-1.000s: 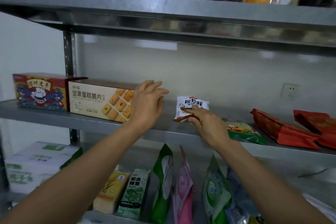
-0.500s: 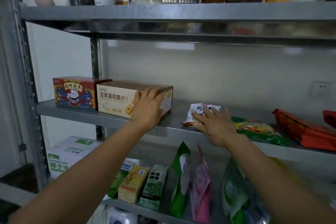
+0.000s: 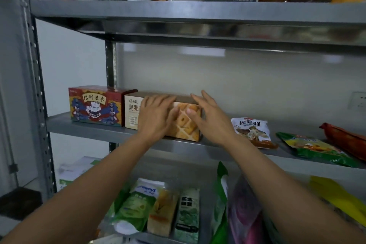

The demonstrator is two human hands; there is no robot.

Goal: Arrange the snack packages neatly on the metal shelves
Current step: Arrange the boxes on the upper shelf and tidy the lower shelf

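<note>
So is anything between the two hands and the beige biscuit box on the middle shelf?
Nothing visible. The left hand lies on the front of the beige biscuit box, the right hand at its right end.

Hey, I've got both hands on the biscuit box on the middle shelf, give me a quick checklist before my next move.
1. Hands on biscuit box: ok; left hand lies over its front, right hand at its right end.
2. Box against red box: ok, no gap shows.
3. Box square to middle shelf edge: cannot tell.
4. White packet clear of the box: ok.
5. Loose packets neat: not ok; white packet and green packet lie flat, askew.
</note>
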